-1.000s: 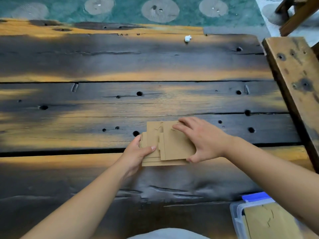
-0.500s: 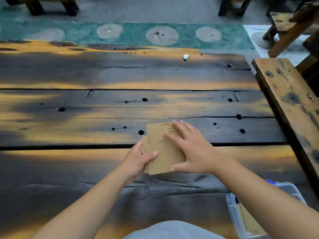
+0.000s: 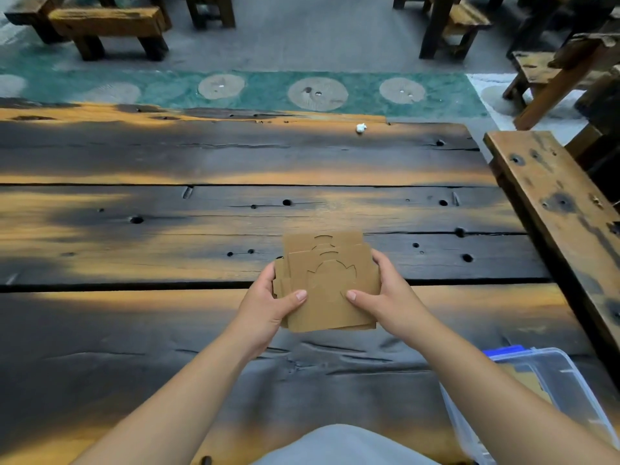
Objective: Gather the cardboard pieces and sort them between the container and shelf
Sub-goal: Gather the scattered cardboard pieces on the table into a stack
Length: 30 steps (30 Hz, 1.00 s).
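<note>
A stack of several brown cardboard pieces [image 3: 327, 280] with cut-out outlines is held over the middle of the dark wooden table [image 3: 167, 213]. My left hand [image 3: 268, 305] grips the stack's left edge, thumb on top. On the opposite edge my right hand [image 3: 385, 297] holds it the same way. A clear plastic container [image 3: 563, 374] with a blue clip stands at the table's near right corner, partly behind my right forearm; brown cardboard shows inside it.
A raised wooden plank [image 3: 553, 209] runs along the table's right side. A small white scrap [image 3: 360, 128] lies near the far edge. Beyond the table are a green mat [image 3: 268, 88] and several wooden benches [image 3: 107, 25].
My right hand went from pressing flat on top of the pieces to gripping their right edge. The stack is now squared up and held in both hands. The view tilted up.
</note>
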Motion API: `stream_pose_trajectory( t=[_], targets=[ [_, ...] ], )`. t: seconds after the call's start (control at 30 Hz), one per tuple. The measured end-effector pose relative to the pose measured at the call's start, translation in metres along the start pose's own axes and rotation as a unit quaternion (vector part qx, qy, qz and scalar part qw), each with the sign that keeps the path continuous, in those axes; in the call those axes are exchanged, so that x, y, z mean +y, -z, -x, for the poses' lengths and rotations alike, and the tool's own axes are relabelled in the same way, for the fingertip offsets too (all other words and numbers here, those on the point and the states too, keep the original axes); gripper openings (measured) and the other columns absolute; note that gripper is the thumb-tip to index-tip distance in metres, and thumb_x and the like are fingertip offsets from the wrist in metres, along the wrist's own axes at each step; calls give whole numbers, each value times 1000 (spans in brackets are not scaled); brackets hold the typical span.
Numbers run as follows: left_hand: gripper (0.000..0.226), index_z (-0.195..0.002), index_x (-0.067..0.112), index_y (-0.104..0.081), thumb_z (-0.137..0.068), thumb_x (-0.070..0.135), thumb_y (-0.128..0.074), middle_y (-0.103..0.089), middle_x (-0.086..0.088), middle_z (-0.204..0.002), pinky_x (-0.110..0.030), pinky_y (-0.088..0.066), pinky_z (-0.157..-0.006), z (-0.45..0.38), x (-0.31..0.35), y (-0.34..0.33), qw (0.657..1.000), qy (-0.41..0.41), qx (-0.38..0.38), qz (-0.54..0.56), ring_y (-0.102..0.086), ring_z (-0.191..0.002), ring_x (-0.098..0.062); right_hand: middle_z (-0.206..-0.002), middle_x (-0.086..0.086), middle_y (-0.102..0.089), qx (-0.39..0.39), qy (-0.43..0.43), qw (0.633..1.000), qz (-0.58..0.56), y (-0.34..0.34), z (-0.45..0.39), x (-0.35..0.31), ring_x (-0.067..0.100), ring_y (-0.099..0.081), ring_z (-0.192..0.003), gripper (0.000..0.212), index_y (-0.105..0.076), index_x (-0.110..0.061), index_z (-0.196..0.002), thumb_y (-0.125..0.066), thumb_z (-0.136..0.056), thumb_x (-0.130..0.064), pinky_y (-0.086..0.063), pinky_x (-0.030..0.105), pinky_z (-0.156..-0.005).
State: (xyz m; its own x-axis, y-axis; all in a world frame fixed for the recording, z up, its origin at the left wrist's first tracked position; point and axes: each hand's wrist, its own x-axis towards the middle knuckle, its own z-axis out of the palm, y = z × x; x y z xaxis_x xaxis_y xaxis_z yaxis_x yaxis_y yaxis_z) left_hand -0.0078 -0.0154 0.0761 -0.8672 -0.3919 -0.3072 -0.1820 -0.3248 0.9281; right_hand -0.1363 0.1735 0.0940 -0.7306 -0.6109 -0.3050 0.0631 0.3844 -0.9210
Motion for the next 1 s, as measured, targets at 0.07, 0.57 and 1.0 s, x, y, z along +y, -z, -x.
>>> stream_pose_trajectory(
  t=[0.07, 0.57, 1.0],
  targets=[
    [41, -110, 35, -62, -82, 5, -71, -73, 7, -108, -24, -56, -70, 1, 0, 0, 998, -21, 5, -58, -69, -98, -14, -117, -15, -62, 5, 11, 1000, 12, -2, 2, 3, 2, -63, -104, 58, -44, -42, -122, -75, -82, -14, -54, 26, -87],
    [63, -119, 60, -31, -90, 12, -61, -54, 40, -112, -9, -45, -82, 4, 0, -1, 965, -99, 27, -241, -54, -107, 11, -119, -12, -64, 63, 42, 997, 2, -15, 11, 17, 0, -62, -105, 61, -44, -26, -133, -72, -83, -5, -52, 22, -88],
    [28, -113, 14, -52, -87, 10, -61, -68, -11, -102, -26, -36, -72, -53, -93, 19, 887, -38, 74, -454, -60, -97, -31, -94, 0, -71, 132, -22, 977, 168, -58, -51, 110, 17, -63, -86, 31, -62, -18, -102, -76, -76, -9, -35, 16, -67]
  ],
)
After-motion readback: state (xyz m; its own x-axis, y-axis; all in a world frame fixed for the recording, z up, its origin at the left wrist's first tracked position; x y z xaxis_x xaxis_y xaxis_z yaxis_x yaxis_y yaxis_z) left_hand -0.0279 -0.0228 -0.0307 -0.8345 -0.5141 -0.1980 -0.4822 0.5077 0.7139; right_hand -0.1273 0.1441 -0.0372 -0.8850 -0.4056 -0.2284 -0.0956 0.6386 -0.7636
